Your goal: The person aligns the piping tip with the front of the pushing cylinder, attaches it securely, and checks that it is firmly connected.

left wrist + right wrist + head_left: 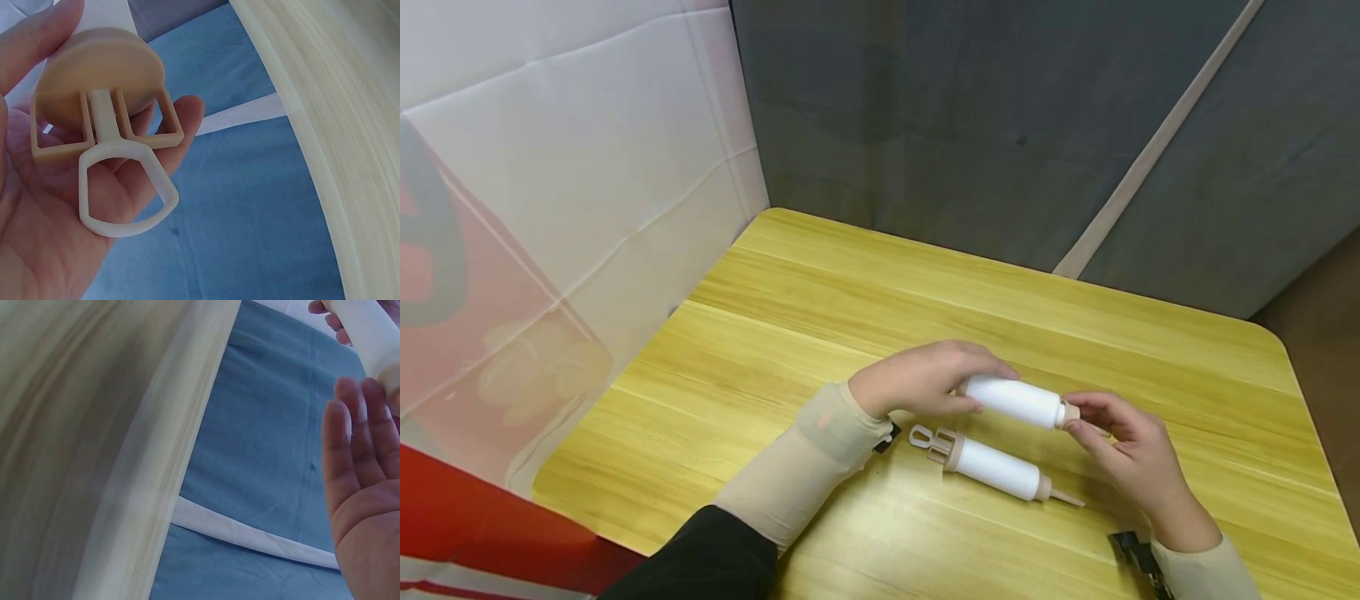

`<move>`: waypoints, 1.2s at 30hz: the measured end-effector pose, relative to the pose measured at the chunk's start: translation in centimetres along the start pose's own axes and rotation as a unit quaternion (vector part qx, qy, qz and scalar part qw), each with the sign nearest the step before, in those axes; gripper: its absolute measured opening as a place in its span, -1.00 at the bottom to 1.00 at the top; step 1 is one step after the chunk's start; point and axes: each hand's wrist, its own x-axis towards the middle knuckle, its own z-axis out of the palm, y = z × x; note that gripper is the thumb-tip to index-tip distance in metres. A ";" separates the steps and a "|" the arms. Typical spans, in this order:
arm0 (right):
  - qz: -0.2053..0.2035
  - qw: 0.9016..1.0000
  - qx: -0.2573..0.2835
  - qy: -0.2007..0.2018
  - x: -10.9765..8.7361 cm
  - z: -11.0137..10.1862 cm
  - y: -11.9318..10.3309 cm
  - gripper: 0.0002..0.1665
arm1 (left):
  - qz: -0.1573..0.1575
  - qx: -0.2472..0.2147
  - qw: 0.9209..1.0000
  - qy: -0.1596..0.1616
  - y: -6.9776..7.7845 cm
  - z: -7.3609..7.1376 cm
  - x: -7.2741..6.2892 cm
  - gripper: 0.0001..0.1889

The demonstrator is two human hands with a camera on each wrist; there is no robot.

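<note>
My left hand (925, 379) grips a white tube (1018, 401) by its rear half and holds it just above the wooden table (820, 283). In the left wrist view the tube's tan end cap (100, 69) and its pale plunger ring (122, 187) lie against my left palm (37, 237). My right hand (1120, 442) pinches the tan tip (1070, 412) at the tube's other end. The right wrist view shows my right palm (369, 506) beside the white tube (369, 331). A second white tube (994, 468) with a ring plunger and a thin nozzle lies on the table under the first.
A grey-blue cloth (970, 125) with a pale strip hangs behind the table. A white and red sheet (550, 208) walls off the left side. Black wrist straps (1138, 554) sit on both sleeves. The table's rounded far right corner (1262, 329) borders brown floor.
</note>
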 end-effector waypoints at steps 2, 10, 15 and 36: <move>0.005 1.000 0.008 0.003 0.0 0.2 0.0 -0.55 | 0.000 0.000 1.000 0.000 0.0 0.0 -0.1 -0.49; -0.043 0.986 0.153 0.044 0.0 1.0 0.1 -0.77 | 0.001 0.004 1.000 0.000 -0.3 -0.1 -0.4 -0.49; -0.078 0.978 0.190 0.034 0.4 1.2 -0.2 -0.67 | 0.002 0.008 1.000 0.000 -0.4 -0.1 -0.5 -0.49; -0.026 0.999 0.028 0.023 -0.1 1.1 0.5 -0.45 | 0.013 0.008 1.000 0.014 -0.5 -0.1 -0.7 -0.49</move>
